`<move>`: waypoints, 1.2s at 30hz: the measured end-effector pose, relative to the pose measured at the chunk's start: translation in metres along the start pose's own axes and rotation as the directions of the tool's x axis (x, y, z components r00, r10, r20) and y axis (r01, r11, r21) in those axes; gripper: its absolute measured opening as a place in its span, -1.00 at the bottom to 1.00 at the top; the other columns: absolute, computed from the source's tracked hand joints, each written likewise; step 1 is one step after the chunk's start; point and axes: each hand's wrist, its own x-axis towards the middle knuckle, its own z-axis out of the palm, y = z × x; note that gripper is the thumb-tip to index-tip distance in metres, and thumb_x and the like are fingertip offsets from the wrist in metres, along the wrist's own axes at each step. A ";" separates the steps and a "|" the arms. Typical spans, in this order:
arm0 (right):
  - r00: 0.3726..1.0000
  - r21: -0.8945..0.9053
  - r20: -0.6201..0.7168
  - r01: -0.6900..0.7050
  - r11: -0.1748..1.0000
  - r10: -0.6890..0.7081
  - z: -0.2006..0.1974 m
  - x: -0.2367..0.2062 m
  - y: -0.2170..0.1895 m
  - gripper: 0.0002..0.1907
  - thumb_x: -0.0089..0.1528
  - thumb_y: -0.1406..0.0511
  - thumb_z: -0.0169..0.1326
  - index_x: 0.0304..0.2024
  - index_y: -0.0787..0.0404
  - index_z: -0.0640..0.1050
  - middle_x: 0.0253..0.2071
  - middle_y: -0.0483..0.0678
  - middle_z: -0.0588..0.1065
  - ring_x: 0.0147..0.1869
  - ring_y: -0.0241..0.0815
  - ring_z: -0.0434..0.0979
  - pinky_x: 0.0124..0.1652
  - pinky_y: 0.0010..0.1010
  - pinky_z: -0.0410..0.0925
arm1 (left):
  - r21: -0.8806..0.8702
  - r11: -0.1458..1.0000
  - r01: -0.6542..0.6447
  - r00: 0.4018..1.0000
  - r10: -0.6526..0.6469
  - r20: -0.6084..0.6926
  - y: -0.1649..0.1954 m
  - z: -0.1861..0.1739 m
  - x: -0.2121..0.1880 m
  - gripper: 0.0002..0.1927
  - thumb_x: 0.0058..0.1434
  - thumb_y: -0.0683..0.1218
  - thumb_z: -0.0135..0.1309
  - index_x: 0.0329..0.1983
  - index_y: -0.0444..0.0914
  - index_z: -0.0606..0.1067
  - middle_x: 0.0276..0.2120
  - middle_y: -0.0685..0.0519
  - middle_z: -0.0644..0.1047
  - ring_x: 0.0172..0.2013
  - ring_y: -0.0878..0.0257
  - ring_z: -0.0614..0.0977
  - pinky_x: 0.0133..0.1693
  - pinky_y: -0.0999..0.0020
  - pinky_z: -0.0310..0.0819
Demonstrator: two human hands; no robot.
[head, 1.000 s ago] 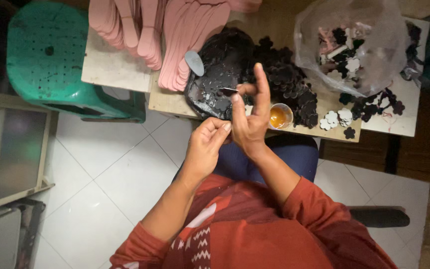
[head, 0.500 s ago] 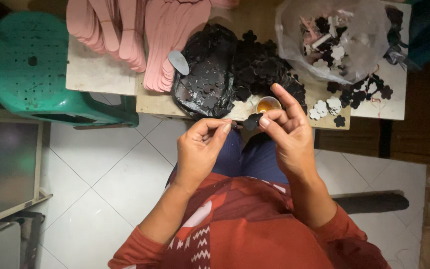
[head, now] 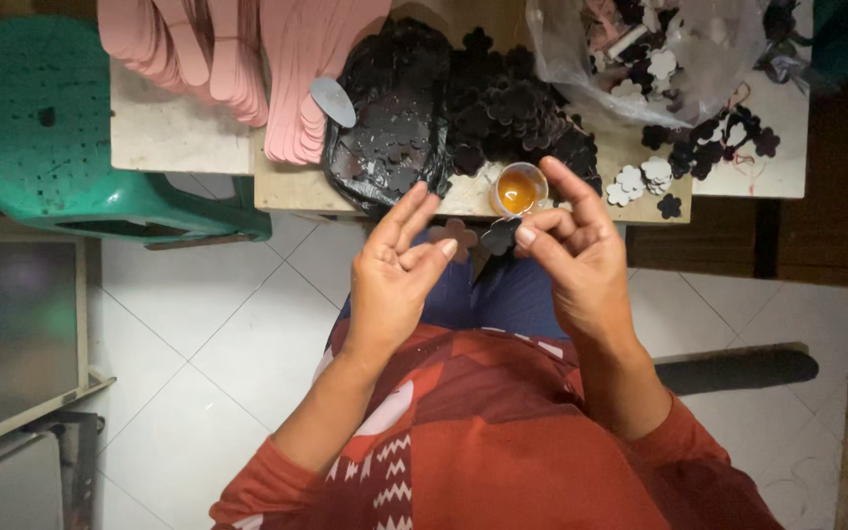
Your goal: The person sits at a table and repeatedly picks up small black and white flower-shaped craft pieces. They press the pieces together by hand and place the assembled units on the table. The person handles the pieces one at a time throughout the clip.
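Green plastic stool at far left, beside a pale wooden desk. On the desk: stack of pink foam sole-shaped cutouts with a small grey oval piece lying at its edge; black plastic bag heaped with black flower-shaped cutouts; small round cup of amber glue at the near edge; clear plastic bag of mixed scraps; a few white flower cutouts loose nearby. Below, white tiled floor.
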 end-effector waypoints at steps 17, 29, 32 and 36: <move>0.999 -0.088 0.031 -0.041 0.995 0.044 -0.009 -0.007 0.004 -0.20 0.21 0.58 0.17 0.48 0.40 0.20 -0.28 -0.09 0.55 -0.18 -0.39 0.55 -0.10 -0.62 0.43 | -0.366 0.868 0.335 0.941 -0.293 0.167 -0.019 0.011 -0.007 -0.47 0.51 0.03 -0.20 0.47 -0.29 0.26 0.13 -0.11 0.55 0.05 0.18 0.64 0.08 0.27 0.57; 0.998 -0.217 0.046 -0.035 0.975 0.046 -0.006 -0.004 0.007 -0.18 0.20 0.55 0.20 0.48 0.36 0.22 -0.29 -0.10 0.55 -0.25 -0.48 0.46 -0.27 -0.70 0.27 | -0.228 0.908 0.350 0.935 -0.327 0.136 -0.026 0.012 -0.005 -0.45 0.49 0.06 -0.14 0.46 -0.27 0.29 0.12 -0.05 0.57 0.00 0.26 0.64 0.03 0.35 0.56; 0.997 -0.264 0.052 -0.046 0.963 0.062 -0.005 -0.003 0.007 -0.17 0.17 0.54 0.21 0.47 0.33 0.22 -0.29 -0.11 0.56 -0.29 -0.52 0.43 -0.32 -0.71 0.24 | -0.171 0.910 0.377 0.924 -0.357 0.134 -0.027 0.009 -0.004 -0.43 0.47 0.08 -0.13 0.46 -0.27 0.31 0.08 -0.03 0.58 -0.04 0.27 0.63 0.02 0.35 0.57; 0.993 -0.316 0.068 -0.074 0.946 0.100 -0.008 -0.001 0.007 -0.18 0.16 0.53 0.23 0.46 0.28 0.27 -0.33 -0.15 0.56 -0.36 -0.55 0.33 -0.37 -0.72 0.17 | -0.113 0.910 0.399 0.914 -0.384 0.134 -0.029 0.009 -0.003 -0.42 0.45 0.11 -0.14 0.43 -0.27 0.32 0.05 -0.01 0.59 -0.05 0.27 0.67 0.00 0.33 0.58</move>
